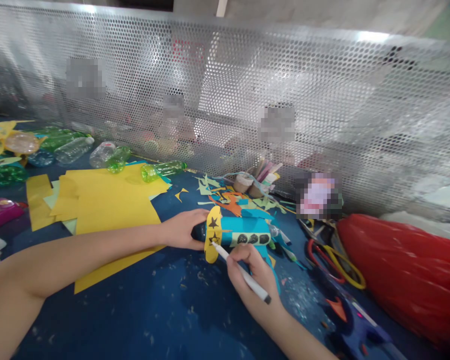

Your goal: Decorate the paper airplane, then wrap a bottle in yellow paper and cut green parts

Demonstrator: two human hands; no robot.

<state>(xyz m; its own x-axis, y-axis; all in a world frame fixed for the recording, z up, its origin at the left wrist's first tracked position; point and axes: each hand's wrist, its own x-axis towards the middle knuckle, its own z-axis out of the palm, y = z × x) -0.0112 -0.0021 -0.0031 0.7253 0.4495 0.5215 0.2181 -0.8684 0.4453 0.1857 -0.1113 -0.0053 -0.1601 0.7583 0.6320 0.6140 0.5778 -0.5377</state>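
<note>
My left hand [185, 230] is closed round the dark end of a bottle craft [245, 224] lying on its side. Blue paper covers the bottle, with a pale strip of dark ovals along it. Near the held end, a yellow paper piece [211, 253] carries black stars. Between the fingers of my right hand [255, 280] is a white marker [250, 280], its tip at the lower star. The black end of the marker points back toward me. My left fingers are partly hidden behind the yellow piece.
Yellow paper sheets [112, 195] lie at left, with plastic bottles [73, 150] behind them. Paper scraps [228, 200] are scattered beyond the craft. Scissors [324, 262] and a red plastic bag [401, 270] lie at right. A perforated metal panel [228, 90] stands across the back.
</note>
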